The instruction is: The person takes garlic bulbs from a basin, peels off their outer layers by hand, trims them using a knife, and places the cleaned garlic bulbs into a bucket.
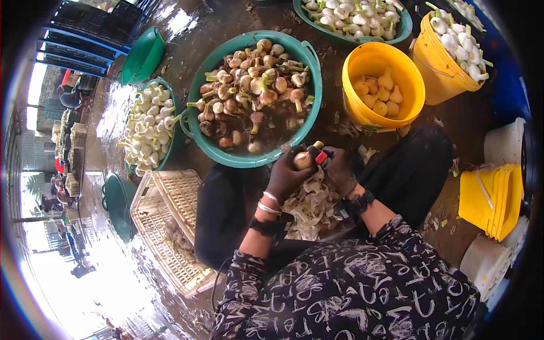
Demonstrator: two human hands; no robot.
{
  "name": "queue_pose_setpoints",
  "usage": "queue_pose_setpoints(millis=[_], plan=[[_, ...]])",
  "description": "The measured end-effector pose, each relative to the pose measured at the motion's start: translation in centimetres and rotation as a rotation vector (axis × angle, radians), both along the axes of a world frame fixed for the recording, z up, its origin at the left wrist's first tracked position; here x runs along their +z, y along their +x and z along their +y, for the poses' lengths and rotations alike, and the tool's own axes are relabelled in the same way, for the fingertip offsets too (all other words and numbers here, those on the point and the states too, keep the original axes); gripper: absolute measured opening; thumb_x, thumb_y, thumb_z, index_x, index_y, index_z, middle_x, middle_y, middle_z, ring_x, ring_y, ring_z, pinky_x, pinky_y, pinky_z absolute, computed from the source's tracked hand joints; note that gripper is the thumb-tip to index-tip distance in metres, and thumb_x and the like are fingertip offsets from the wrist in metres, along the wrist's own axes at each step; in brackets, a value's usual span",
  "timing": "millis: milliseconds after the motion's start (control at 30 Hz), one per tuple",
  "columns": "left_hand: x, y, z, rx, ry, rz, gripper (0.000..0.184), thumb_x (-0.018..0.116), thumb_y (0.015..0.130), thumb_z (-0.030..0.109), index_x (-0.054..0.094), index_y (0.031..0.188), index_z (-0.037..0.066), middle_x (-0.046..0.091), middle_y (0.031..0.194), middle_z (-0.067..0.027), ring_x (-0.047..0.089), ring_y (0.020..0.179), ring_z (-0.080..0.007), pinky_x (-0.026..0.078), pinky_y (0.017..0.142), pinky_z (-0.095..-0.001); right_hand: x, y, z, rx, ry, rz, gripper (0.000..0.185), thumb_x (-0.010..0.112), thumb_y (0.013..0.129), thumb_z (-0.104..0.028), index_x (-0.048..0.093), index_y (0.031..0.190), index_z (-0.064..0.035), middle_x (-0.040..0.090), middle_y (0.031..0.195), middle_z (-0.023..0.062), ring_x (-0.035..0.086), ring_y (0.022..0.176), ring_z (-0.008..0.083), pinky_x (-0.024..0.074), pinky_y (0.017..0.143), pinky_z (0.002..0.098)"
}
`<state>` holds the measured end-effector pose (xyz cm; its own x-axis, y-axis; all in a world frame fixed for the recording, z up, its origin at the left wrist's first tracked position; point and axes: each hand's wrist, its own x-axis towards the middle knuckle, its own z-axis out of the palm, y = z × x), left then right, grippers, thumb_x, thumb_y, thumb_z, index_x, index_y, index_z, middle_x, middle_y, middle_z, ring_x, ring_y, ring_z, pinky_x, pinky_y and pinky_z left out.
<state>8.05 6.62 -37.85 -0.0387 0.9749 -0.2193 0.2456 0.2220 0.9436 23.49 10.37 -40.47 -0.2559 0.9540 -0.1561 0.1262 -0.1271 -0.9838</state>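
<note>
My left hand (286, 174), in a dark glove, is closed around a garlic bulb (303, 161) with its cut stem pointing away. My right hand (340, 171), also gloved, grips a small red-handled tool (321, 157) against the bulb; its blade is hidden, so its exact kind is unclear. Below both hands, a heap of papery garlic skins (311, 207) lies between my legs. Just ahead stands a green tub (317, 93) of unpeeled garlic bulbs (249, 76), some sitting in brown water.
A yellow bucket (416, 71) with several bulbs inside stands ahead right, near another yellow bucket (433, 73) heaped with white garlic. Left are a tub of peeled garlic (150, 122) and a tilted cream crate (164, 238). Stacked yellow buckets (490, 201) sit right. The floor (107, 153) is wet.
</note>
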Motion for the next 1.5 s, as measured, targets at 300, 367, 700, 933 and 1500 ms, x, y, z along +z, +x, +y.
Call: queue_pose_setpoints(millis=[300,367,700,933,1500], plan=[[1.0,-0.5,-2.9,-0.028,0.137,0.144,0.050,0.077,0.070,0.021,0.057,0.111,0.000,0.064,0.096,-0.0069,0.061,0.082,-0.0158,0.049,0.076,-0.0272,0.8,1.1,-1.0,0.262,-0.157,0.116,0.029,0.056,0.090,-0.027,0.064,0.083,0.0000,0.059,0.067,-0.0009,0.049,0.061,0.0055,0.0413,0.054,0.0257],[1.9,-0.8,-3.3,0.046,-0.141,-0.277,0.049,0.075,0.074,0.021,0.056,0.113,-0.001,0.064,0.094,-0.0044,0.059,0.078,-0.0096,0.048,0.070,-0.0230,1.1,1.2,-1.1,0.264,-0.262,0.225,0.031,0.054,0.091,-0.031,0.064,0.087,-0.0011,0.060,0.070,-0.0009,0.051,0.061,0.0064,0.0424,0.055,0.0255],[0.9,2.0,-5.1,0.214,0.325,0.367,0.070,0.081,0.065,0.019,0.047,0.123,-0.002,0.059,0.108,-0.0110,0.056,0.105,-0.0223,0.046,0.087,-0.0313,3.0,2.3,-1.8,0.382,-0.468,0.195,0.053,0.031,0.093,-0.056,0.059,0.092,-0.0104,0.056,0.073,-0.0016,0.051,0.059,0.0071,0.0395,0.050,0.0204],[-0.9,0.0,-6.0,-0.113,0.044,0.463,0.043,0.071,0.075,0.014,0.058,0.114,0.002,0.063,0.104,-0.0132,0.062,0.091,-0.0246,0.049,0.079,-0.0297,0.7,2.1,-1.3,0.709,-0.193,0.207,0.042,0.042,0.094,-0.040,0.053,0.115,-0.0051,0.053,0.093,-0.0014,0.046,0.082,0.0071,0.0416,0.074,0.0207],[0.4,-0.3,-9.4,0.451,-0.185,-0.691,0.036,0.050,0.093,0.028,0.057,0.112,-0.002,0.063,0.101,-0.0076,0.061,0.090,-0.0190,0.050,0.076,-0.0295,1.9,-0.9,-4.6,0.341,0.759,-0.243,0.025,0.063,0.071,-0.006,0.065,0.096,-0.0079,0.060,0.101,0.0131,0.056,0.093,0.0283,0.0465,0.078,0.0360]])
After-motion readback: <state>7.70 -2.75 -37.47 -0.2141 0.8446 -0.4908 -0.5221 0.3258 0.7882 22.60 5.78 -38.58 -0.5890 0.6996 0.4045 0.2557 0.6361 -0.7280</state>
